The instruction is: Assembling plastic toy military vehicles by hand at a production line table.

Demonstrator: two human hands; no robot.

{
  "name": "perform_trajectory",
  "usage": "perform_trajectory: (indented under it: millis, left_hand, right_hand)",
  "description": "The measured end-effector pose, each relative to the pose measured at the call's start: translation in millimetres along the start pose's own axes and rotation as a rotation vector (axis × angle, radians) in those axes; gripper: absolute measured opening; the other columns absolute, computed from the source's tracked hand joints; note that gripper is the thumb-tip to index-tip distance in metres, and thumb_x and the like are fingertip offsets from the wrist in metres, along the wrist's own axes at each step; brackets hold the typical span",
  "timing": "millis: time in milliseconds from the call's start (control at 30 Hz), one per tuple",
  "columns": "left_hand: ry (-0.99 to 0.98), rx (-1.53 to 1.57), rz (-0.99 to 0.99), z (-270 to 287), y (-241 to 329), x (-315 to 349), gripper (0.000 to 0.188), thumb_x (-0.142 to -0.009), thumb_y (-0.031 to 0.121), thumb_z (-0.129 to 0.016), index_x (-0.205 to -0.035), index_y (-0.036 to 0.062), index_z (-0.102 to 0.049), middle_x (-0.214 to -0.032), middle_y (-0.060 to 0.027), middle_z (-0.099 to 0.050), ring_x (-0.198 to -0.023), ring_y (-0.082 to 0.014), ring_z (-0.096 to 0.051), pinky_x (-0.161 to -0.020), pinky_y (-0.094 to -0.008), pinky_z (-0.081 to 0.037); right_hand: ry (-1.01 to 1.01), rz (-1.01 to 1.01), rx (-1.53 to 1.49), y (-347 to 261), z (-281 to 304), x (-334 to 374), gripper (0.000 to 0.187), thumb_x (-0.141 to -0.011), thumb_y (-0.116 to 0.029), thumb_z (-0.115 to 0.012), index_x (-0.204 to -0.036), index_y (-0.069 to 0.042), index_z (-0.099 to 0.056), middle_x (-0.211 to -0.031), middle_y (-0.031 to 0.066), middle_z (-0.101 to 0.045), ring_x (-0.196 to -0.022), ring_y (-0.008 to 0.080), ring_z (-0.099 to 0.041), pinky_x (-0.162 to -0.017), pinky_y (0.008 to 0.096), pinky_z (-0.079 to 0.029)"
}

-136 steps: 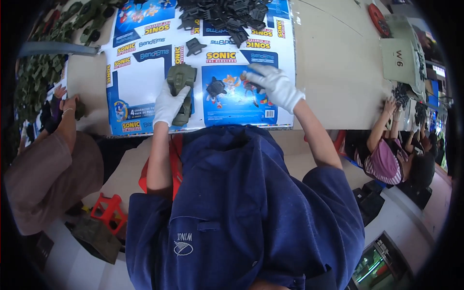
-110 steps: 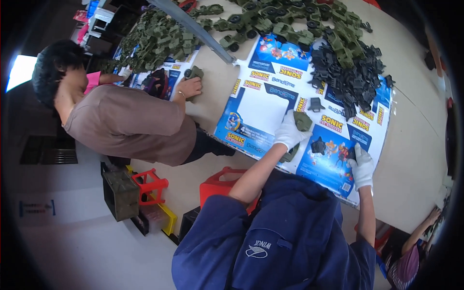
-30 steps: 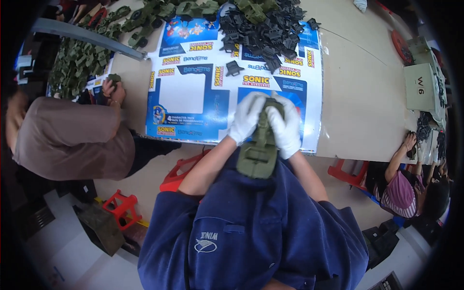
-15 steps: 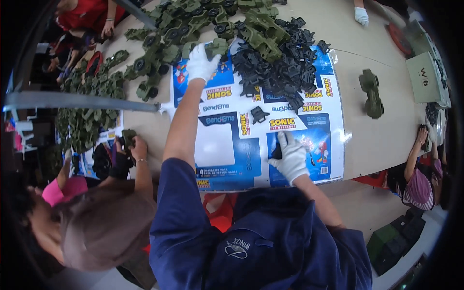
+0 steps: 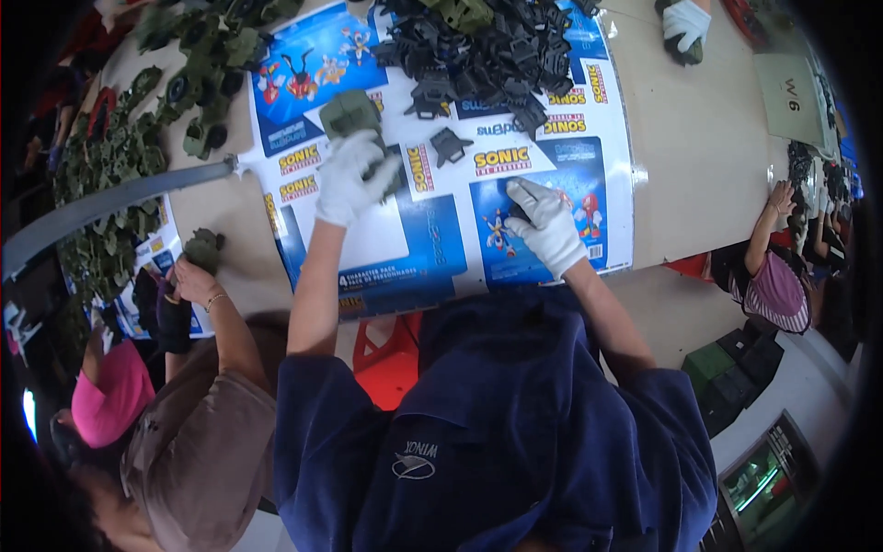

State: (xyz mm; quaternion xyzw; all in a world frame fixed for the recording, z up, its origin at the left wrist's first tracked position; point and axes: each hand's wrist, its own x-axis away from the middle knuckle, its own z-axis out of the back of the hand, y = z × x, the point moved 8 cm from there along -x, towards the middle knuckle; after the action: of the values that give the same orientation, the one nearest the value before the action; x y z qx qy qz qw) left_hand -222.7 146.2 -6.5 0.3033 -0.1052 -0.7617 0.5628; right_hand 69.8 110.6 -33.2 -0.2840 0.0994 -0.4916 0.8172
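Note:
My left hand (image 5: 348, 184), in a white glove, is closed on an olive green toy vehicle body (image 5: 349, 114), held over the blue and white printed sheet (image 5: 354, 241). Part of the body is hidden under the fingers. My right hand (image 5: 552, 230), gloved as well, pinches a small black plastic part (image 5: 517, 212) above the right side of the sheet. Between the two hands and a little farther off, a single black plastic piece (image 5: 449, 146) lies on the sheet. Beyond it is a heap of black plastic parts (image 5: 487, 60).
Green toy vehicles (image 5: 207, 69) are piled at the far left, with another heap (image 5: 97, 198) beyond a grey metal bar (image 5: 120, 198). A co-worker (image 5: 207, 432) sits on my left, handling a green piece. At the far right, another person's gloved hand (image 5: 686, 26) holds a green piece.
My left hand has come back from the far pile toward me, bringing a green toy vehicle body. My right hand still holds the black part. The whole view has shifted.

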Motion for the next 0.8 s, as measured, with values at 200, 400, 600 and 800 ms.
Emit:
perform_trajectory:
  millis: [200, 400, 600, 800]
  left_hand:
    - [-0.05, -0.229, 0.25, -36, 113, 118, 0.039, -0.087, 0.036, -0.07, -0.098, -0.0002, -0.065, -0.115, -0.0188, -0.064, -0.105, -0.0342, -0.062, -0.079, -0.0439, -0.054]
    - [-0.633, -0.063, 0.856, -50, 131, 134, 0.093, -0.081, 0.06, -0.067, -0.14, -0.0073, -0.043, -0.143, -0.0299, -0.046, -0.103, -0.0402, -0.066, -0.086, -0.0448, -0.056]
    - [-0.833, -0.312, 0.285, -48, 129, 120, 0.121, -0.056, 0.059, -0.086, -0.152, 0.0093, -0.032, -0.141, -0.0209, -0.05, -0.129, -0.0386, -0.05, -0.097, -0.0434, -0.049]
    - [-0.92, -0.014, 0.768, -63, 110, 137, 0.113, -0.061, 0.063, -0.082, -0.149, 0.0086, -0.034, -0.132, -0.022, -0.058, -0.124, -0.0375, -0.056, -0.098, -0.0418, -0.049]
  right_hand:
    - [-0.055, 0.243, 0.24, -14, -4, 10, 0.055, -0.075, -0.021, -0.078, -0.127, -0.013, -0.062, -0.13, 0.0103, -0.059, -0.117, 0.03, -0.059, -0.095, 0.0406, -0.05]
    - [0.013, 0.145, 0.227, 5, 11, 10, 0.075, -0.07, -0.033, -0.083, -0.137, -0.012, -0.055, -0.139, 0.0122, -0.055, -0.122, 0.033, -0.056, -0.101, 0.0406, -0.046]
    - [-0.088, -0.042, 0.208, 8, 7, 15, 0.086, -0.067, -0.031, -0.086, -0.142, -0.008, -0.05, -0.144, 0.0167, -0.051, -0.125, 0.035, -0.054, -0.105, 0.04, -0.045]
    - [-0.049, 0.005, 0.489, 3, 2, 12, 0.08, -0.076, -0.056, -0.074, -0.136, -0.006, -0.055, -0.113, 0.0141, -0.069, -0.107, 0.0333, -0.066, -0.09, 0.0419, -0.052]
